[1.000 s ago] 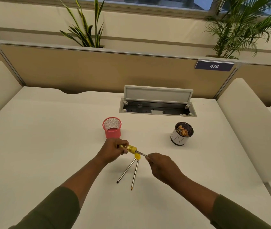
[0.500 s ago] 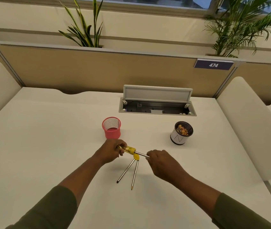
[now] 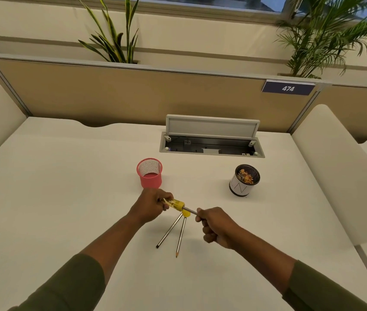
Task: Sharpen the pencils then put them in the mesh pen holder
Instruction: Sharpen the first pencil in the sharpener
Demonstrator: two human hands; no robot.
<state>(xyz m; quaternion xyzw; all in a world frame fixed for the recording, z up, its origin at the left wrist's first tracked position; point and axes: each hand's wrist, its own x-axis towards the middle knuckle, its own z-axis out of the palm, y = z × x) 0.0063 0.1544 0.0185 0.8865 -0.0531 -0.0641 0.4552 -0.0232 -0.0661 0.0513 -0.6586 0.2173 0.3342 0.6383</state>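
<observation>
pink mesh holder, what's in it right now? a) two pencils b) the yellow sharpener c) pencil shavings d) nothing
d: the pink mesh holder shows only its bare bottom, while two pencils lie on the desk and a third is in the hands.

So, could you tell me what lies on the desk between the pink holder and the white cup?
Nothing: in the head view the stretch of desk between the holder and the cup is bare. The hands and pencils sit nearer the camera.

I see soft, even, warm indoor light, faint shadows under the arms, wide-angle bending at edges, slight blur.
</observation>
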